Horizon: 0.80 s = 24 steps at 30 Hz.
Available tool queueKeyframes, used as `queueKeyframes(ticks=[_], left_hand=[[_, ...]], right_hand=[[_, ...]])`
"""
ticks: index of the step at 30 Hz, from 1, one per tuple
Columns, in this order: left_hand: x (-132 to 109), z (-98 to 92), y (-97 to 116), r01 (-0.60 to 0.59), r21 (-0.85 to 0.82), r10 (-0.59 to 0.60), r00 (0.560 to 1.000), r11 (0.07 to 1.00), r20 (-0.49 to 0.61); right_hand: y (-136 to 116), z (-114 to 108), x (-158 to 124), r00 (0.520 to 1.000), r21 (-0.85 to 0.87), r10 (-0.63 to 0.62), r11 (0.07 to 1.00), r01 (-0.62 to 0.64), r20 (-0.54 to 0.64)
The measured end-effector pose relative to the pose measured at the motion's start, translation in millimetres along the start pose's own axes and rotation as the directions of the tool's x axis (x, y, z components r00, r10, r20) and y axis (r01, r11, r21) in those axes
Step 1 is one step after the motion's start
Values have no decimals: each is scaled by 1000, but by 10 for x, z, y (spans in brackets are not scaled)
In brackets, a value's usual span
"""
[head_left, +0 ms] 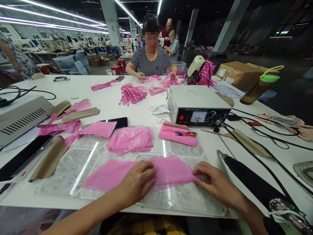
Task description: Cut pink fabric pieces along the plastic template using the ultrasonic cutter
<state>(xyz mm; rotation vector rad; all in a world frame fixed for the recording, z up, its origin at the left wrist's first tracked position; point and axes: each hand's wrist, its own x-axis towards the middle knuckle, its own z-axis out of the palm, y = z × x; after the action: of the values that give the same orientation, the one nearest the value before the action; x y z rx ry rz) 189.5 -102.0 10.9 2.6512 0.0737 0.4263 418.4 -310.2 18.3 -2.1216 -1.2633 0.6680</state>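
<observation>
A pink fabric piece [173, 171] with a scalloped lower edge lies spread over a clear mat [66, 166] in front of me. My left hand [138, 181] rests across its middle, the fingers curled together onto the cloth and covering part of it. At the right corner, my right hand [216, 184] pinches the edge between thumb and fingers. Just beyond sits a stack of pink lace pieces [130, 139]. To its right, small orange-handled thread snips [186, 133] lie on a folded pink cloth [177, 140].
A white control box [199, 106] with cables stands at back right. A black handheld tool [256, 178] lies beside my right arm. Phones and brown strips [50, 158] lie left. Across the table a person [151, 58] handles pink straps, near a bundle of pink straps [132, 94].
</observation>
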Motion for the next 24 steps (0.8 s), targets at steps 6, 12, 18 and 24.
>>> queueKeyframes(ticks=[6, 12, 18, 24], left_hand=[[-10, 51, -41, -47, 154, 54, 998, 987, -40], [3, 62, -10, -64, 227, 77, 996, 972, -47], [28, -27, 12, -59, 186, 69, 997, 981, -47], [0, -32, 50, -73, 112, 76, 997, 991, -19]], right_hand=[[43, -25, 52, 1000, 211, 11, 977, -13, 15], [47, 26, 93, 992, 313, 123, 942, -124, 23], [22, -30, 59, 993, 79, 98, 992, -102, 59], [-33, -30, 246, 991, -75, -11, 997, 1, -136]])
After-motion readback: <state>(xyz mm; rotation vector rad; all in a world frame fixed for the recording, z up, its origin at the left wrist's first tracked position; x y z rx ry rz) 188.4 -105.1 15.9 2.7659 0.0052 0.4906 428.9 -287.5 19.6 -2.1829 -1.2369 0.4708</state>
